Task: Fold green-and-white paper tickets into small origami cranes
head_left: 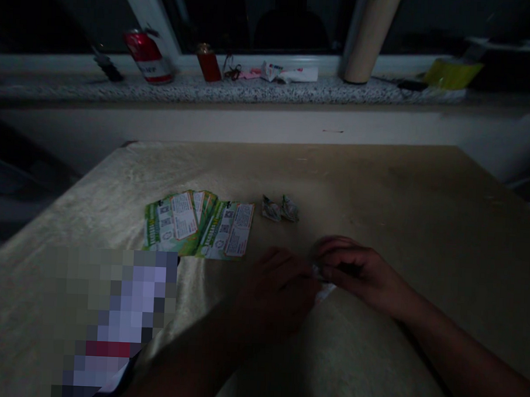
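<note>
Both hands meet over the front middle of the table. My left hand (278, 295) is dark and a little smeared, with its fingers curled in toward the right hand. My right hand (361, 270) has its thumb and fingers pinched together. Between them is a small whitish piece of paper (325, 290), mostly covered by the fingers. Just beyond the hands stand two small folded paper pieces, the left one (271, 209) close beside the right one (290, 209). Green-and-white printed leaflets (226, 229) lie overlapping in a fan to the left.
A pixelated bluish-white patch (128, 315) covers something at the table's front left. Along the speckled windowsill (260, 96) stand a red can (149, 57), an orange-red bottle (208, 64), crumpled wrappers (290, 73), a tall tan cylinder (372, 36) and a yellow object (452, 74).
</note>
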A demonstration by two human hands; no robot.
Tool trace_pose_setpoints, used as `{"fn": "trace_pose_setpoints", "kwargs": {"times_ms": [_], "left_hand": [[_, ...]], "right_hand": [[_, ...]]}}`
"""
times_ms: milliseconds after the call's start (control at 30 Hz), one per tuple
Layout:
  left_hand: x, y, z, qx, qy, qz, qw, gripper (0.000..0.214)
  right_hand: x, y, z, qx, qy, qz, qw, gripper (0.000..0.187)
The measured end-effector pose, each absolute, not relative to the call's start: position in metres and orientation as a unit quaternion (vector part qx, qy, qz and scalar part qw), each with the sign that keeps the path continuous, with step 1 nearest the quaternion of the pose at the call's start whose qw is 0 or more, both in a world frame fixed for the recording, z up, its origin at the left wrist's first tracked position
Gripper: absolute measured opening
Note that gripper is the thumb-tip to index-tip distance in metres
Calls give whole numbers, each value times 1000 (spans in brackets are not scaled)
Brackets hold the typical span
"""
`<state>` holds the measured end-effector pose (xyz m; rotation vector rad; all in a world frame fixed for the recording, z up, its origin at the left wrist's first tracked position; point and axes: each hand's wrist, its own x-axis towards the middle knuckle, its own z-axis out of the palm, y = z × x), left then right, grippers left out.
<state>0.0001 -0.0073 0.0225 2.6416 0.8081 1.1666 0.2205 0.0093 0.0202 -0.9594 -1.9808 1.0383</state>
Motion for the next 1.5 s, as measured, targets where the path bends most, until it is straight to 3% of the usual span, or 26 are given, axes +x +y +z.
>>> {"fn": "trace_pose_setpoints", "kwargs": {"times_ms": [267,467,800,1100,1500], "left_hand": [[-1,-14,34,889,209,401,69,13],[-3,-8,27,928,215,290,86,11],[-5,-5,20,937,273,169,141,9],[-6,-3,19,917,315,161,185,17],[0,-6,10,879,435,137,137,26]], "right_hand": [[221,0,15,-476,-652,471,356,21],[225,2,11,-477,-678,406,384,15],[225,6,5,-454,-791,274,304,12],[226,7,7,-444,-808,271,278,9],[225,5,8,-451,-811,258,268,10]]}}
